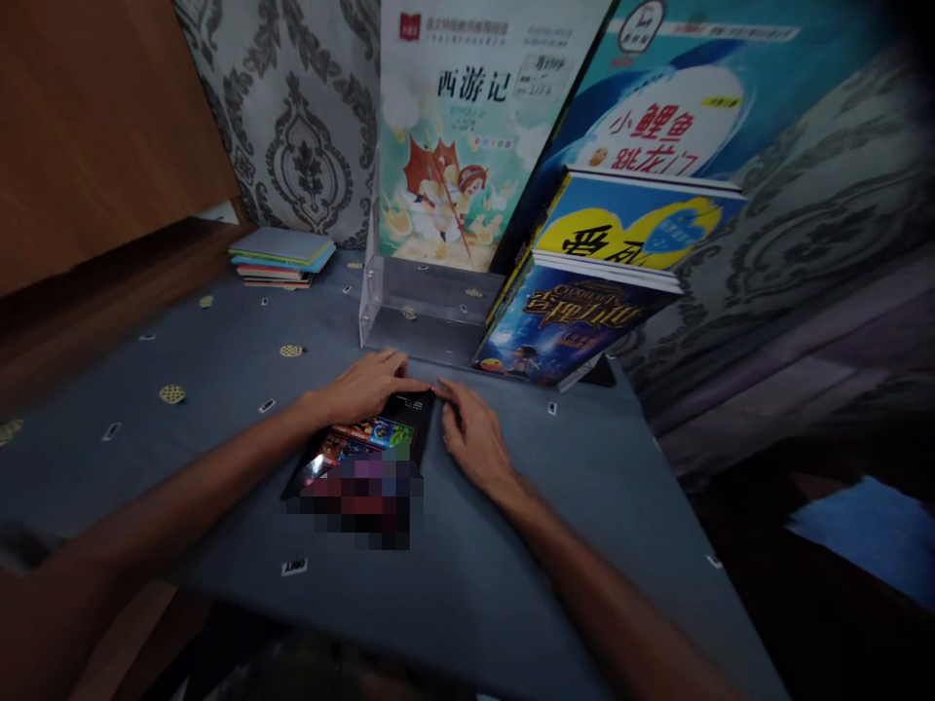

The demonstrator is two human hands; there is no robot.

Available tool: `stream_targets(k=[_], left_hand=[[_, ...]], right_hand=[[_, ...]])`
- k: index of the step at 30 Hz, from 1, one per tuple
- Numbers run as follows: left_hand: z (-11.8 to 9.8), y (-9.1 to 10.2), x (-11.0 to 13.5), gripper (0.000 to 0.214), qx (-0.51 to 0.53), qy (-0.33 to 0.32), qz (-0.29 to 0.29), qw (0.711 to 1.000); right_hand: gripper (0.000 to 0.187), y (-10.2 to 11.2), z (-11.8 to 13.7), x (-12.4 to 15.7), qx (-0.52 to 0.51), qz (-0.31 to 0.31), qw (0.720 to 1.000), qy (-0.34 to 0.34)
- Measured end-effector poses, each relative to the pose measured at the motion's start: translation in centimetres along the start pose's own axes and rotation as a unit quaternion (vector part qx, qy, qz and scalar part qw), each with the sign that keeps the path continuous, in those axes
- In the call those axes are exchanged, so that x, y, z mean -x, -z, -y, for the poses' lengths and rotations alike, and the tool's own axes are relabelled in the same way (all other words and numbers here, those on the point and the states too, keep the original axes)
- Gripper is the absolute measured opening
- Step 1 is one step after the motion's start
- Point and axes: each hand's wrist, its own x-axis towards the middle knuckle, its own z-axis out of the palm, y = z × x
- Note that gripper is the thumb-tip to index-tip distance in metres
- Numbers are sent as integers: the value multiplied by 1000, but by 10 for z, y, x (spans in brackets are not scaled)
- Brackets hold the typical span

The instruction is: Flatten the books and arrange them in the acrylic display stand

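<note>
A dark book with a colourful cover (369, 443) lies flat on the grey-blue tablecloth (219, 389) in front of me. My left hand (365, 385) lies across its far left corner, fingers stretched over the top edge. My right hand (473, 436) rests at the book's right edge, fingers curled down onto the far right corner. Both hands touch the book; the book stays flat on the cloth.
A clear acrylic book stand (424, 307) sits just beyond the hands. Several children's books (584, 312) lean in it and against the patterned curtain (307, 117). A small stack of thin books (281, 258) lies at the far left. The table's right edge drops off nearby.
</note>
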Motion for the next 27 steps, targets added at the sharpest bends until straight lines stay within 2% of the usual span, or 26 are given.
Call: stream_targets(k=[6, 13, 17, 22, 27], left_hand=[[2, -6, 3, 51, 3, 3, -24, 1000], [-6, 2, 4, 47, -14, -7, -8, 1000], [-14, 8, 14, 49, -7, -17, 18, 1000], [-35, 19, 41, 53, 9, -63, 41, 997], [-74, 39, 77, 41, 48, -99, 52, 993]], right_hand=[[46, 0, 2, -1, 21, 14, 1000, 10], [50, -2, 1, 1, 47, 27, 999, -5], [51, -2, 3, 0, 58, 32, 998, -6], [50, -1, 8, 0, 71, 33, 997, -4], [46, 1, 13, 0, 88, 33, 996, -2]])
